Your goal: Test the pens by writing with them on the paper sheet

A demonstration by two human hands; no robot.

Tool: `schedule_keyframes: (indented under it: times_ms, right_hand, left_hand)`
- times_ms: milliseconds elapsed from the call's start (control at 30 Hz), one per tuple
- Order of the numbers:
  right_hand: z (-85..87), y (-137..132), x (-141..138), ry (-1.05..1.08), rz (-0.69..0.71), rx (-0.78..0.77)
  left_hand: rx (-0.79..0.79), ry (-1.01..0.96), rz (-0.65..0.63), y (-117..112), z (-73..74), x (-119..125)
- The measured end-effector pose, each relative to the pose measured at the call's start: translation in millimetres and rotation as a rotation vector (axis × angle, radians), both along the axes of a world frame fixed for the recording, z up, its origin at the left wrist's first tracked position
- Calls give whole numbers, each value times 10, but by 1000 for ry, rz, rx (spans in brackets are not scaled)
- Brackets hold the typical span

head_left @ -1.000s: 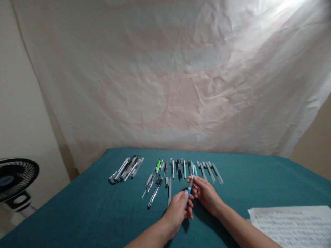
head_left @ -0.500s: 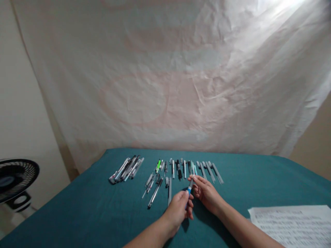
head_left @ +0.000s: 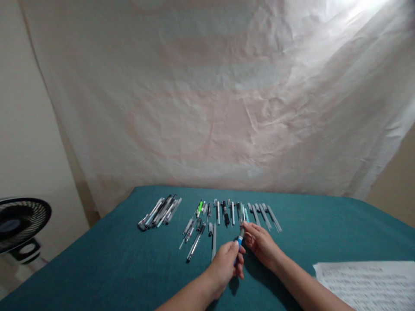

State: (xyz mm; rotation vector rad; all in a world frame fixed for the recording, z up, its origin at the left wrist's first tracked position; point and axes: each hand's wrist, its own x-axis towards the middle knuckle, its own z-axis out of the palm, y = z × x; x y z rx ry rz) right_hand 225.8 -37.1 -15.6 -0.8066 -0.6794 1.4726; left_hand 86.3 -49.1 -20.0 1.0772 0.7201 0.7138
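1. Near the middle of the green surface [head_left: 106, 268], head view (only cam I've got): blue-and-grey pen [head_left: 240, 242], slanted between both hands. Left hand [head_left: 227, 261] has thumb and fingers wrapped round the blue part; right hand [head_left: 261, 245] looks to be pinching the far grey end with its fingertips. Too small to tell what's on that tip.

2. Same view, how far along: I'd call this pen mid-job. Over on the left, a bundle of pens [head_left: 161, 211] lies gathered side by side, so my guess is that's one sorted lot, but can't swear to it.

3. What's left, as far as I can judge: plenty. A green pen [head_left: 199, 209] sits in the back row of loose pieces, clear tubes [head_left: 274, 218] lie at its right end, and a dark-ended clear pen [head_left: 196, 242] lies nearer, all out of hand.
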Motion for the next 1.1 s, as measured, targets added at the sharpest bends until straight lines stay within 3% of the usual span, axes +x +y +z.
schedule_keyframes:
  times_ms: [400,633,867,1100]
  right_hand:
    - [68,14,49,-54,33,-22]
    - [128,-8,54,10,54,6]
    - [157,0,93,106,71,65]
    - [124,69,190,159,-15,58]
  left_hand:
    - [-71,-20,-9,20,53,-28]
    - [-245,-95,-132,72,163,-114]
    - [-450,-243,-261,79,174,-155]
    - [-413,-219,-204,39,132,-122]
